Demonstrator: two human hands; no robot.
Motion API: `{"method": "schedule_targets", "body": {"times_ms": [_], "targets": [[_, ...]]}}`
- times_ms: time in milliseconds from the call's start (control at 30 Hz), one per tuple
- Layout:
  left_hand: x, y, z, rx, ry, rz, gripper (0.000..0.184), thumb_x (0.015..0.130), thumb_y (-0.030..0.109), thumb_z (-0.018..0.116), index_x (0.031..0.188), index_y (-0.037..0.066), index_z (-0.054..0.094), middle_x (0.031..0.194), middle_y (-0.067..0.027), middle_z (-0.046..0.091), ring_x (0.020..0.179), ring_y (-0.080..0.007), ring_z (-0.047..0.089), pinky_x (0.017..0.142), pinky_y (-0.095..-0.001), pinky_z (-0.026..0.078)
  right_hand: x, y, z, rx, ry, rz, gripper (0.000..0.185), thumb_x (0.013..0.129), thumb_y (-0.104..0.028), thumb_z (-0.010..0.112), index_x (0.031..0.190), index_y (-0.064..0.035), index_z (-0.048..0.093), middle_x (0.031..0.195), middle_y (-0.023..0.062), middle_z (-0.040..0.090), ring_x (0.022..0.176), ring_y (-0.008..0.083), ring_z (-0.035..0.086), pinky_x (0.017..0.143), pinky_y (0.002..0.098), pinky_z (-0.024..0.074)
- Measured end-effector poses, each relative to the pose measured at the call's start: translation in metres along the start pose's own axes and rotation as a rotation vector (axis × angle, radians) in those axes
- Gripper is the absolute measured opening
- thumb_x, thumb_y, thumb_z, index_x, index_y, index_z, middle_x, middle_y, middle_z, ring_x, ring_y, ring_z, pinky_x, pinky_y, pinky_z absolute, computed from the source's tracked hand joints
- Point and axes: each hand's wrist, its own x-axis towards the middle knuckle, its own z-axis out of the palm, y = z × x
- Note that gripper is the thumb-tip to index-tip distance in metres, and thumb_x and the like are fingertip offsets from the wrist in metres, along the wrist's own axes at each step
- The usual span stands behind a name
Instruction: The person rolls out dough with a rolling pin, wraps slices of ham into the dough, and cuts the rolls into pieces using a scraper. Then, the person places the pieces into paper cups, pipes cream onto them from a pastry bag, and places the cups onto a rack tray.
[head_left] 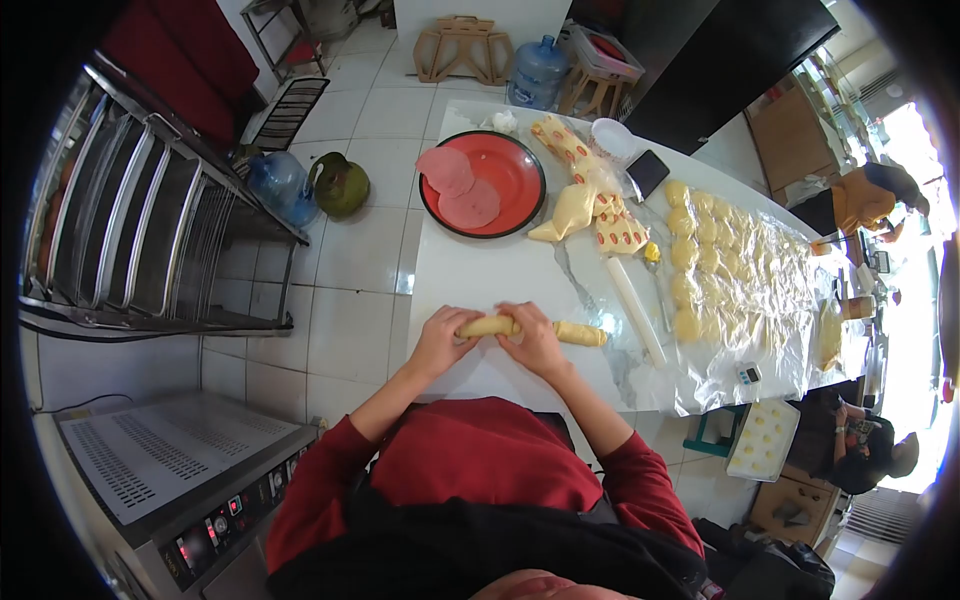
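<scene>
A dough roll (488, 326) lies across the near part of the white table (450, 270). My left hand (443, 338) is closed round its left end, and my right hand (532, 338) grips its right end. Just right of my right hand rests another dough roll (582, 334). A pale rolling pin (636, 311) lies further right at a slant. Beyond my hands stands a red plate (512, 172) with a black rim, holding pink round slices (470, 204). A piping bag (568, 213) and a patterned wrapper (622, 232) lie to the plate's right.
Dough balls (708, 230) sit under clear plastic film at the right, with a small timer (748, 373) on it. A phone (648, 173) lies behind. A tray rack (150, 220) and an oven (190, 450) stand left. Two people (868, 202) are at the far right.
</scene>
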Motion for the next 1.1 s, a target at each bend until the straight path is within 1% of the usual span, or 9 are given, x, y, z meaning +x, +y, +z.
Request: {"method": "schedule_targets", "body": {"times_ms": [167,267,400,467,567,700,800,900,1100], "targets": [[0.027,-0.024,0.021,0.124,-0.010,0.066,0.036,0.061,0.008,0.070,0.096,0.006,0.060,0.092,-0.0077,0.059,0.089,-0.0258,0.051,0.078,-0.0337,0.042,0.016,0.034,-0.004,-0.045,-0.107,0.109,0.034,0.062,-0.007,0.068,0.094,-0.0041,0.057,0.089,0.0104,0.059,0.087,0.0291,0.054,0.079,0.0372,0.0417],[0.032,-0.010,0.015,0.143,0.033,0.102,0.039,0.060,0.011,0.071,0.097,0.007,0.060,0.091,-0.0067,0.059,0.088,-0.0252,0.052,0.079,-0.0347,0.041,0.019,0.011,-0.011,-0.157,0.032,0.054,0.032,0.063,-0.008,0.068,0.093,-0.0037,0.058,0.088,0.0109,0.059,0.089,0.0293,0.053,0.080,0.0373,0.0411],[0.029,-0.028,0.021,0.104,-0.073,0.060,0.046,0.060,0.014,0.072,0.103,0.007,0.059,0.097,-0.0081,0.059,0.088,-0.0265,0.053,0.082,-0.0358,0.040,0.011,0.031,0.003,-0.125,-0.160,0.154,0.039,0.064,-0.012,0.068,0.101,-0.0054,0.055,0.096,0.0112,0.057,0.096,0.0289,0.051,0.084,0.0378,0.0393],[0.027,-0.030,0.021,0.213,-0.125,0.058,0.054,0.060,0.015,0.073,0.110,0.007,0.054,0.104,-0.0090,0.057,0.093,-0.0271,0.052,0.085,-0.0366,0.038,0.014,0.034,0.003,-0.125,-0.226,0.206,0.043,0.065,-0.012,0.067,0.105,-0.0063,0.053,0.102,0.0110,0.056,0.100,0.0286,0.049,0.087,0.0386,0.0371],[0.032,0.004,0.022,0.315,-0.124,0.091,0.060,0.063,0.016,0.071,0.118,0.006,0.048,0.113,-0.0109,0.052,0.101,-0.0282,0.049,0.089,-0.0379,0.036,0.006,0.014,-0.002,-0.178,0.076,0.161,0.044,0.066,-0.011,0.066,0.107,-0.0079,0.052,0.107,0.0101,0.053,0.104,0.0279,0.046,0.091,0.0395,0.0334],[0.025,0.011,0.047,0.471,-0.101,0.218,0.061,0.072,0.024,0.064,0.125,0.006,0.041,0.128,-0.0110,0.042,0.117,-0.0267,0.040,0.097,-0.0403,0.029,-0.015,-0.001,-0.021,-0.068,0.313,0.278,0.040,0.066,-0.009,0.065,0.104,-0.0085,0.053,0.106,0.0096,0.053,0.105,0.0275,0.046,0.092,0.0388,0.0319],[0.019,0.011,0.060,0.553,-0.189,0.180,0.062,0.078,0.027,0.057,0.131,0.006,0.032,0.135,-0.0131,0.033,0.124,-0.0293,0.030,0.101,-0.0465,0.020,-0.047,0.000,-0.037,-0.096,0.445,0.402,0.037,0.067,-0.008,0.065,0.102,-0.0085,0.054,0.104,0.0099,0.054,0.103,0.0282,0.046,0.091,0.0383,0.0328],[0.018,0.022,0.059,0.676,-0.116,0.170,0.065,0.081,0.035,0.052,0.135,0.009,0.025,0.139,-0.0112,0.024,0.129,-0.0284,0.022,0.102,-0.0536,0.010,-0.089,0.003,-0.052,-0.138,0.610,0.518,0.032,0.067,-0.007,0.064,0.098,-0.0075,0.055,0.100,0.0108,0.056,0.099,0.0294,0.049,0.088,0.0395,0.0348],[0.023,0.014,0.063,0.786,-0.352,0.129,0.064,0.083,0.044,0.043,0.136,0.014,0.024,0.143,-0.0086,0.016,0.131,-0.0309,0.013,0.100,-0.0593,0.003,-0.173,-0.025,-0.076,-0.317,0.879,0.763,0.026,0.068,-0.006,0.062,0.093,-0.0062,0.057,0.095,0.0116,0.058,0.093,0.0304,0.052,0.084,0.0382,0.0380]]}}
